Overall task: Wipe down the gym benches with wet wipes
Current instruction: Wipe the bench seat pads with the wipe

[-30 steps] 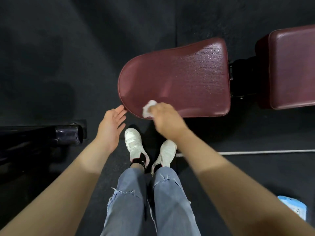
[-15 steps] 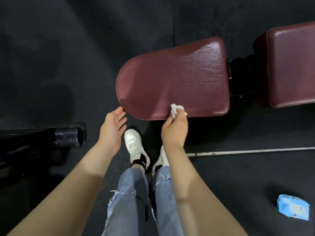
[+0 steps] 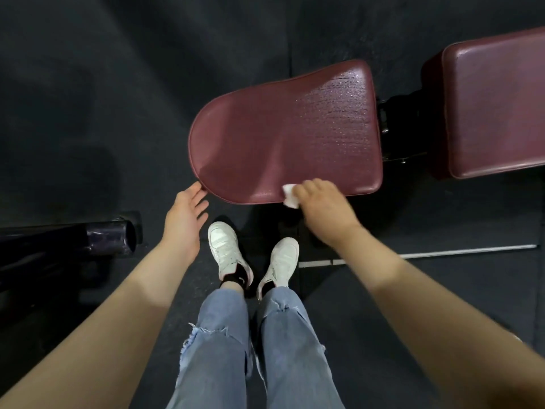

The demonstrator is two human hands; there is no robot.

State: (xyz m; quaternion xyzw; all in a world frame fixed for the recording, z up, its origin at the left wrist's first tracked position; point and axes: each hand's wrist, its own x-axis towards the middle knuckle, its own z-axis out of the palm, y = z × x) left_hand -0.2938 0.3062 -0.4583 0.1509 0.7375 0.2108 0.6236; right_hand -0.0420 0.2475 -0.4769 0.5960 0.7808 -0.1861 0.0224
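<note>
Dark rubbery gym flooring [image 3: 88, 113] fills the view, matte and nearly black, with faint mottling and a seam running up from behind the bench. At the near edge of the maroon padded vinyl seat pad [image 3: 283, 137], rounded at its left end, the right hand [image 3: 321, 205] curls over a small crumpled white wet wipe [image 3: 290, 196], pinching it against the pad's lower rim, where the wipe sticks out to the left of the fingers. The left hand [image 3: 184, 214] holds nothing; its fingers are straight and slightly spread, palm turned up, with the fingertips just at the pad's rounded corner; whether they touch it cannot be told. The pad's right half glistens with a wet, pebbled sheen, while its left half looks smoother and duller. To the right, across a gap showing black metal frame hardware [image 3: 395, 128], sits a second maroon vinyl back pad [image 3: 495, 107]. Below the hands, two white sneakers [image 3: 227, 249] and frayed light blue jeans [image 3: 218, 349] stand on the floor. A thin pale line [image 3: 442, 251] crosses the flooring at right, and a glossy black cylindrical tube [image 3: 109, 237] lies at left.
</note>
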